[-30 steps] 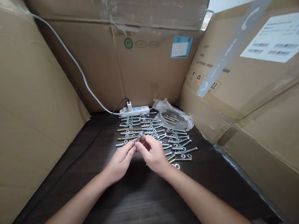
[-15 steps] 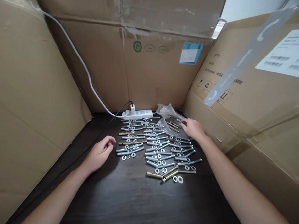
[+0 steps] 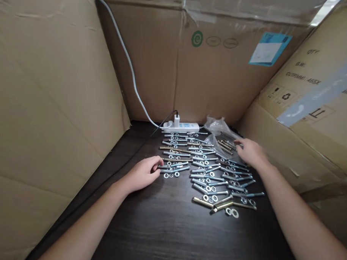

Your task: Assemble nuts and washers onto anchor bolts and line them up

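Rows of silver bolts (image 3: 205,168) with washers and nuts lie on a dark wooden table (image 3: 165,229). My left hand (image 3: 143,173) rests on the table at the left end of a row, fingers curled against the bolts there. My right hand (image 3: 249,152) reaches to the mouth of a clear plastic bag (image 3: 219,130) that holds more bolts; its fingertips are bent at the bag's edge. What they hold, if anything, I cannot make out. A few brass-coloured bolts (image 3: 218,205) lie at the near end.
Large cardboard boxes wall in the table on the left (image 3: 47,111), back (image 3: 211,60) and right (image 3: 312,113). A white power strip (image 3: 181,126) with a plugged charger lies at the back, its white cable (image 3: 128,67) running up the left.
A second ago both hands held a bolt together over the rows. They have parted: the left went down to the left rows, the right reached to the bag. The view has shifted left.
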A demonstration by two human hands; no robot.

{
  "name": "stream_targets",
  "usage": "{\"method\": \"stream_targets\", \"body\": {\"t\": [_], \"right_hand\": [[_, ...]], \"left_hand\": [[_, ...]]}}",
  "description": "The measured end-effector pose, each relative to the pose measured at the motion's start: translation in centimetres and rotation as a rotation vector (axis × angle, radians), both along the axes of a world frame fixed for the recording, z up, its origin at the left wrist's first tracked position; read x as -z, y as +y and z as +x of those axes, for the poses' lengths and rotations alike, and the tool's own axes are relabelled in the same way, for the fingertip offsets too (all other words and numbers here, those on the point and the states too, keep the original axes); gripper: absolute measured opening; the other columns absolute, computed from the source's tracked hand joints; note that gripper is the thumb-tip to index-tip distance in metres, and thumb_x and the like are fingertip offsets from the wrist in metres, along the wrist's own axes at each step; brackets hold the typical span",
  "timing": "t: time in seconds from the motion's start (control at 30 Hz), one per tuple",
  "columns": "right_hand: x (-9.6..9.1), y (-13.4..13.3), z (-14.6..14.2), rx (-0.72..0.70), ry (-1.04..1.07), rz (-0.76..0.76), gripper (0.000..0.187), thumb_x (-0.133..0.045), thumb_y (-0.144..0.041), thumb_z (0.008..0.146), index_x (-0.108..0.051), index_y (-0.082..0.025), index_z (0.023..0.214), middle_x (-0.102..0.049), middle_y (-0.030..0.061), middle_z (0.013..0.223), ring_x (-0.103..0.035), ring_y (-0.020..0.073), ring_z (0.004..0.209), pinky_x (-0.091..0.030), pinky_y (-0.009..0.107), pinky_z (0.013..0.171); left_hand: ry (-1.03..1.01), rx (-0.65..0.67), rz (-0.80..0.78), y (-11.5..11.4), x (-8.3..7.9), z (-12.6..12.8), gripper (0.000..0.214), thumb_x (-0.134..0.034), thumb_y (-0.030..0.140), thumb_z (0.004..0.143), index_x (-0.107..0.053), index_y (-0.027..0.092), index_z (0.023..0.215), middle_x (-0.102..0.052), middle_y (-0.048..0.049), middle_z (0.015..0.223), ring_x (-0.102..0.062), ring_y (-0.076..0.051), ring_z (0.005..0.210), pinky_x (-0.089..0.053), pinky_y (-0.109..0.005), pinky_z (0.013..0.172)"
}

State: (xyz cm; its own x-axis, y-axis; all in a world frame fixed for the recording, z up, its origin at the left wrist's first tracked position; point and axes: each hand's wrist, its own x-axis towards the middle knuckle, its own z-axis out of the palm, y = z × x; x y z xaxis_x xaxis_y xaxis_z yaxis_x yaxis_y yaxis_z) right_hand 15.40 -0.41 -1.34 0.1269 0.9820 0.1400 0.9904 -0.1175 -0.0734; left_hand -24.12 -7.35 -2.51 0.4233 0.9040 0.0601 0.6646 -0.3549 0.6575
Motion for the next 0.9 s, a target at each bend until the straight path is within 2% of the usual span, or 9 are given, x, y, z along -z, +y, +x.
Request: {"method": "stream_targets", "body": {"t": [0.03, 0.1, 0.2, 0.27, 0.33, 0.57, 0.73, 0.9], "right_hand": [[-0.5, -1.1, -1.4, -0.028, 0.022, 0.068, 0.033, -0.045, -0.022, 0.084, -0.064, -0.017, 0.111, -0.065, 0.0113, 0.112, -0.060, 0.0269, 0.099, -0.044, 0.034, 0.080], [-1.1, -3.5, -5.1, -0.196, 0.135, 0.168, 0.027, -0.045, -0.020, 0.084, -0.067, -0.019, 0.100, -0.068, 0.0078, 0.103, -0.061, 0.0220, 0.093, -0.043, 0.031, 0.080], [-0.8, -6.9, -11.2, -0.479, 0.172, 0.146, 0.021, -0.047, -0.020, 0.085, -0.067, -0.021, 0.091, -0.069, 0.0047, 0.092, -0.059, 0.0206, 0.087, -0.041, 0.032, 0.079], [-0.2, -8.3, -14.3, -0.533, 0.082, 0.144, 0.019, -0.049, -0.019, 0.084, -0.068, -0.021, 0.088, -0.068, 0.0061, 0.087, -0.056, 0.0226, 0.086, -0.038, 0.035, 0.078], [0.4, -9.0, -16.0, -0.531, 0.010, 0.142, 0.017, -0.052, -0.020, 0.084, -0.068, -0.021, 0.090, -0.067, 0.0074, 0.087, -0.054, 0.0236, 0.087, -0.035, 0.036, 0.076], [1.0, -8.1, -16.8, -0.554, -0.091, 0.062, 0.015, -0.054, -0.023, 0.085, -0.068, -0.024, 0.091, -0.066, 0.0040, 0.091, -0.051, 0.0230, 0.092, -0.030, 0.036, 0.077], [0.7, -8.3, -16.9, -0.577, -0.100, 0.116, 0.016, -0.049, -0.022, 0.089, -0.065, -0.021, 0.092, -0.065, 0.0050, 0.091, -0.052, 0.0231, 0.089, -0.030, 0.036, 0.076], [0.2, -10.2, -16.6, -0.585, 0.102, 0.205, 0.014, -0.048, -0.021, 0.090, -0.061, -0.019, 0.094, -0.065, 0.0050, 0.092, -0.054, 0.0218, 0.087, -0.033, 0.035, 0.077]], "left_hand": [[0.011, 0.004, 0.020, -0.1, 0.0, 0.0, 0.015, -0.045, 0.020, 0.078, -0.055, 0.020, 0.089, -0.050, 0.0029, 0.074, -0.045, -0.013, 0.066, -0.034, -0.024, 0.062], [0.024, 0.010, 0.059, -0.3, -0.1, 0.1, 0.012, -0.045, 0.020, 0.078, -0.053, 0.019, 0.086, -0.051, 0.0023, 0.075, -0.046, -0.013, 0.067, -0.035, -0.024, 0.062], [0.050, 0.050, 0.098, -0.6, -0.2, 0.1, 0.009, -0.045, 0.020, 0.079, -0.052, 0.019, 0.083, -0.051, 0.0016, 0.076, -0.046, -0.013, 0.068, -0.035, -0.024, 0.062], [0.074, 0.073, 0.114, -0.7, -0.2, 0.1, 0.009, -0.044, 0.020, 0.080, -0.053, 0.019, 0.084, -0.052, 0.0011, 0.077, -0.047, -0.014, 0.069, -0.036, -0.024, 0.063], [0.103, 0.079, 0.126, -0.8, -0.1, 0.0, 0.010, -0.045, 0.020, 0.081, -0.054, 0.019, 0.086, -0.052, 0.0008, 0.077, -0.048, -0.014, 0.071, -0.036, -0.024, 0.064], [0.199, 0.071, 0.124, -1.0, -0.2, 0.1, 0.007, -0.051, 0.021, 0.080, -0.056, 0.021, 0.085, -0.057, 0.0011, 0.079, -0.051, -0.014, 0.071, -0.035, -0.023, 0.061], [0.161, 0.036, 0.140, -1.1, -0.6, 0.6, 0.006, -0.050, 0.022, 0.081, -0.055, 0.020, 0.084, -0.055, 0.0023, 0.074, -0.050, -0.013, 0.065, -0.034, -0.023, 0.058], [-0.006, 0.036, 0.225, -1.6, -1.3, 1.3, 0.008, -0.049, 0.023, 0.085, -0.054, 0.019, 0.090, -0.058, -0.0006, 0.083, -0.053, -0.015, 0.076, -0.041, -0.026, 0.069]]}}
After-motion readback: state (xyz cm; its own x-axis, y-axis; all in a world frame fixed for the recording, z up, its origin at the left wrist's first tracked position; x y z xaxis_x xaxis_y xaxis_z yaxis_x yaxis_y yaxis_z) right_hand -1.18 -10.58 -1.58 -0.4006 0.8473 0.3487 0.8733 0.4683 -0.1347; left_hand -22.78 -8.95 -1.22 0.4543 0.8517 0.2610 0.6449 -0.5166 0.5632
